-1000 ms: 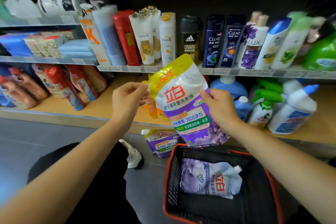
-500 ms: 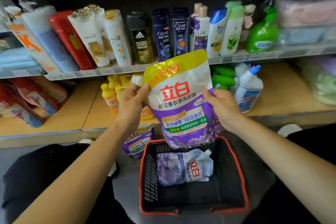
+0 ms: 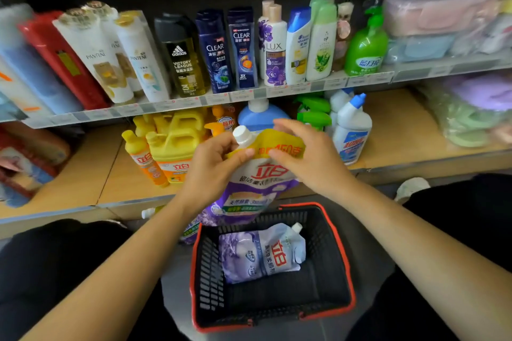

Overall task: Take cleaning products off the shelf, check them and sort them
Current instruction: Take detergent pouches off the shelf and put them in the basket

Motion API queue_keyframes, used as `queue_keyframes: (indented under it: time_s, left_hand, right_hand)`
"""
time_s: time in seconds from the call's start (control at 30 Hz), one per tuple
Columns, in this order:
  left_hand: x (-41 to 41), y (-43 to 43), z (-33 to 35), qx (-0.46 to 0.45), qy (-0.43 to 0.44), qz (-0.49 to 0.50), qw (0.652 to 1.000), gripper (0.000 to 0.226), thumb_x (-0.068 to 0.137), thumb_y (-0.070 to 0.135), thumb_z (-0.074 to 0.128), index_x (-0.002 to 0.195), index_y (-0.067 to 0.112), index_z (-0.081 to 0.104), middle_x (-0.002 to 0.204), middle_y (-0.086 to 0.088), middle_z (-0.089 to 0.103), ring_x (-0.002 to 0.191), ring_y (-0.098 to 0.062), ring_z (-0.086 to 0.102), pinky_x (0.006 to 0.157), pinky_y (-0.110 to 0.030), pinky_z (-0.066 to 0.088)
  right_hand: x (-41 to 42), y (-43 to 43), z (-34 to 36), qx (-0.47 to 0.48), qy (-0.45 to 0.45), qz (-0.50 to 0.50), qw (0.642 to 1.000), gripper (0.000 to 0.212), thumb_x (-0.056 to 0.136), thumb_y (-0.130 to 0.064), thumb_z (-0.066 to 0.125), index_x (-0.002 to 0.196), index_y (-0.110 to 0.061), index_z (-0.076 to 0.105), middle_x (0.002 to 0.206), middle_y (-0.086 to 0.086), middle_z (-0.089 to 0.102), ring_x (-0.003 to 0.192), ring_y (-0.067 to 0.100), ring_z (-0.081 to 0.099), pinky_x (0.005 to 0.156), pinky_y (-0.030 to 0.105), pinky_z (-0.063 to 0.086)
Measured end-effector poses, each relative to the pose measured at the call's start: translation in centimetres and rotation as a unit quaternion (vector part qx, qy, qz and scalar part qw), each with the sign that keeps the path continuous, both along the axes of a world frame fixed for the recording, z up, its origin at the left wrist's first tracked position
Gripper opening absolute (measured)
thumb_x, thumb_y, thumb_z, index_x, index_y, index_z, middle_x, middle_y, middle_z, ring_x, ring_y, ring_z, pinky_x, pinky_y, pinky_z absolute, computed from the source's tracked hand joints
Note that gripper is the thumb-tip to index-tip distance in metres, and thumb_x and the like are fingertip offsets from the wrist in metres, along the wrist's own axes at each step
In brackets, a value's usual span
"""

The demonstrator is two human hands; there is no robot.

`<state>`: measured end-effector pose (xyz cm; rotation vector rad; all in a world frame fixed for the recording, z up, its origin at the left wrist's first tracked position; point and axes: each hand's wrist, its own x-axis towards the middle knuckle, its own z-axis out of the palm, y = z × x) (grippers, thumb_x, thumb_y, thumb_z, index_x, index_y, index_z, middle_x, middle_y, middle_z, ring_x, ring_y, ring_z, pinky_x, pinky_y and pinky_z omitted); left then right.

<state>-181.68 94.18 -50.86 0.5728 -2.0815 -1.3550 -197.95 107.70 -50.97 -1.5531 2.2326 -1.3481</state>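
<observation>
A purple and yellow laundry detergent pouch (image 3: 256,184) with a white cap hangs upright above the black basket with a red rim (image 3: 347,266). My left hand (image 3: 213,171) pinches its yellow top just below the cap. My right hand (image 3: 307,158) grips the yellow top edge from the right, fingers over the back. A second purple pouch (image 3: 261,253) lies flat inside the basket. Another pouch (image 3: 191,231) lies on the floor left of the basket, mostly hidden by my left arm.
The lower wooden shelf (image 3: 110,174) holds yellow detergent bottles (image 3: 171,147), a blue jug (image 3: 259,116), green spray bottles (image 3: 314,116) and white toilet cleaner bottles (image 3: 352,127). The upper shelf carries shampoo bottles (image 3: 213,50) and a green soap pump bottle (image 3: 365,47). My dark-clad knees flank the basket.
Both hands moved up to the pouch's top edge; the right hand left the pouch's side. The pouch sank lower toward the basket. The view shifted right and down.
</observation>
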Motion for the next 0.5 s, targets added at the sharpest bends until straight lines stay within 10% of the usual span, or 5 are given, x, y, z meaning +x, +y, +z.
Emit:
queue_keyframes:
  time_s: [0.23,0.5]
  left_hand:
    - [1.2,1.4,-1.2,-0.012,-0.016,-0.061,0.998,0.035,0.089,0.030,0.073,0.110,0.002,0.071,0.103,-0.028,0.071,0.099,-0.055,0.062,0.081,-0.068,0.051]
    - [1.0,1.6,-0.4,0.013,0.038,-0.095,0.995,0.032,0.090,0.017,0.069,0.121,0.019,0.068,0.115,-0.007,0.074,0.102,-0.017,0.070,0.086,-0.029,0.058]
  right_hand:
    - [-1.2,0.3,1.1,0.085,-0.029,0.122,0.988,0.019,0.093,-0.021,0.069,0.083,-0.007,0.077,0.070,0.022,0.064,0.068,0.017,0.052,0.066,0.046,0.044]
    - [-1.6,1.4,2.0,0.059,-0.068,0.159,0.983,0.025,0.095,-0.017,0.067,0.081,0.003,0.073,0.073,0.030,0.060,0.066,0.016,0.046,0.060,0.042,0.041]
